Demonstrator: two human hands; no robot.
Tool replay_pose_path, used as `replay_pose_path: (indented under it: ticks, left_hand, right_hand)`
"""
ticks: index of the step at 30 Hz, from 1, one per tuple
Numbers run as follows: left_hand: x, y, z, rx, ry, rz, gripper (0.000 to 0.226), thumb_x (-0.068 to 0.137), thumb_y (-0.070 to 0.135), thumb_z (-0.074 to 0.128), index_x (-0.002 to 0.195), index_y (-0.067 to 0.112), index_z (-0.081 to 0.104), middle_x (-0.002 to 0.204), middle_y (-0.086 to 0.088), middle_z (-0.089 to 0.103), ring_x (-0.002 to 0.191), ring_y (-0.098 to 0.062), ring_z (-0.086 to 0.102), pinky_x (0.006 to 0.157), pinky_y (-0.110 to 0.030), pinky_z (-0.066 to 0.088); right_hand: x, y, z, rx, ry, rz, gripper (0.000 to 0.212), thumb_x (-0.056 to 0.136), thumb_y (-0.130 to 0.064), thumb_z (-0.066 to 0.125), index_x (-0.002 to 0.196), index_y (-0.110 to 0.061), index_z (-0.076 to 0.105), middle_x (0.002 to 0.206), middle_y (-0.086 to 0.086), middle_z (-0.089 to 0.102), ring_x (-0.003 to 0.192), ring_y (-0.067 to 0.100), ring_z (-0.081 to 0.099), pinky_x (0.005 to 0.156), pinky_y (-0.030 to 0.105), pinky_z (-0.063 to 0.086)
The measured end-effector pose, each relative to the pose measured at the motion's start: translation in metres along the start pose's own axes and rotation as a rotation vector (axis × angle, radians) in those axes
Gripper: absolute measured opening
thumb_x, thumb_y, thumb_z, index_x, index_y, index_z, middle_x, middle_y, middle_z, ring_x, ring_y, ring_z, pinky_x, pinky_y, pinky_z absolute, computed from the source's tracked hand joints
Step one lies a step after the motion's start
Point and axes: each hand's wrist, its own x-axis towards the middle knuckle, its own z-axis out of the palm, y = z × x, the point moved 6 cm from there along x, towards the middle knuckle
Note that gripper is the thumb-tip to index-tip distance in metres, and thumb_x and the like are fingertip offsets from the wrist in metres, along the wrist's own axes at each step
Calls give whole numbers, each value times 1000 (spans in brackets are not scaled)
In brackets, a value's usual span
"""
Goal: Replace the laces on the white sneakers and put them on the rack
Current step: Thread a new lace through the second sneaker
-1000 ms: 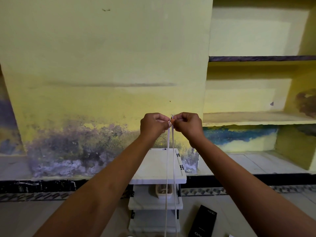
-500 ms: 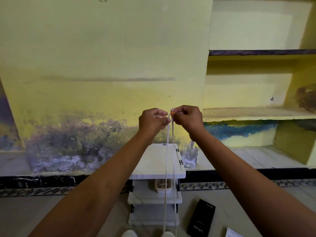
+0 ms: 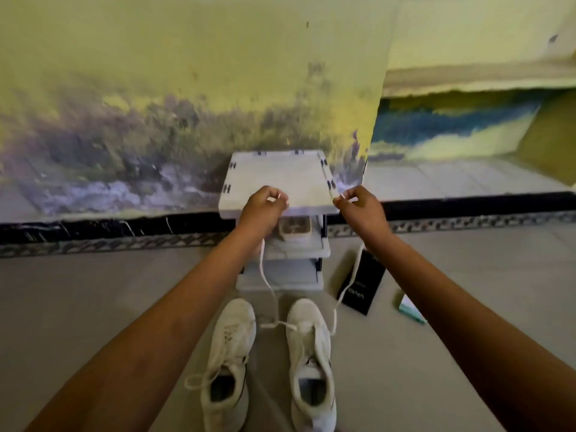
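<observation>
Matt white sneakers [image 3: 311,353], flat cloth lace [image 3: 267,275], smooth marble-look rack [image 3: 274,179].

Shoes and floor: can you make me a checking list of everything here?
Surface: grey floor, blurry.
Job's things: left sneaker laced, ends loose; right sneaker has the white lace through its front holes only; white rack against the wall, small tub on its middle shelf.
Clutter: black box; pale box with a teal edge.
Hands: left hand and right hand each pinch one lace end, held apart.
Cables: nothing seen.
Surroundings: stained yellow wall; wall alcove.
</observation>
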Motion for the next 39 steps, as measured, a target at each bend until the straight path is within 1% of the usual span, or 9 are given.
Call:
replay_pose_path:
  ticks: [4,8,12,15,20,23,29,32,39]
  left_hand:
    - [-17,-97,31,110,-83,-90,16,89,5,58,75,13,60,64,-1,52,56,-11,43,46,-15,36]
    - [-39,-176,68,218,-301,-199,12,84,5,66,92,-4,68,94,-17,67,86,-18,57,72,-19,41]
    - [-44,-223,95,452,-462,-204,23,80,15,72,103,11,68,113,-9,65,104,-21,60,88,-27,46]
    - [-47,-247,113,658,-526,-174,32,80,25,70,111,19,63,117,-7,63,105,-24,59,90,-34,48]
    - [-41,-255,131,986,-443,-60,25,91,27,52,114,20,59,113,-7,63,102,-26,59,77,-31,43]
    - [-39,-254,136,1087,-451,20,27,93,31,50,115,19,60,115,-5,62,105,-26,59,80,-32,44]
    - [-35,-262,121,816,-377,-138,10,85,16,56,90,22,62,99,-4,65,92,-26,60,70,-29,44]
    - [-36,-268,118,729,-344,-192,11,85,14,53,87,22,60,97,-2,64,86,-23,57,66,-25,37]
    - [-36,-277,116,625,-392,-187,13,87,17,54,80,28,53,88,1,61,81,-20,58,62,-26,42]
  right_hand:
    - [-19,90,36,-142,-165,93,10,86,-23,63,89,-14,61,84,5,61,84,22,57,72,28,41]
    - [-52,172,80,-310,-465,213,34,84,-25,69,116,-16,61,117,8,62,109,24,57,85,26,42]
    - [-78,227,113,-406,-758,270,71,77,-34,75,139,-27,39,140,7,47,121,24,49,98,31,39]
    - [-89,255,128,-378,-860,355,83,76,-39,75,144,-34,27,147,6,38,129,25,42,103,33,35]
    - [-91,277,135,-412,-874,361,83,75,-50,71,143,-40,25,146,5,40,129,26,42,105,37,35]
    - [-92,282,136,-462,-862,336,83,75,-56,68,142,-42,23,142,5,44,124,27,47,104,38,40]
    - [-98,285,139,-401,-852,340,83,72,-60,68,140,-49,21,137,7,46,116,27,53,101,41,45]
    - [-98,284,138,-376,-848,345,82,72,-59,69,139,-50,21,138,5,46,118,27,52,101,39,44]
    - [-105,286,141,-301,-813,357,80,75,-53,69,140,-48,21,139,6,44,119,26,51,99,38,46]
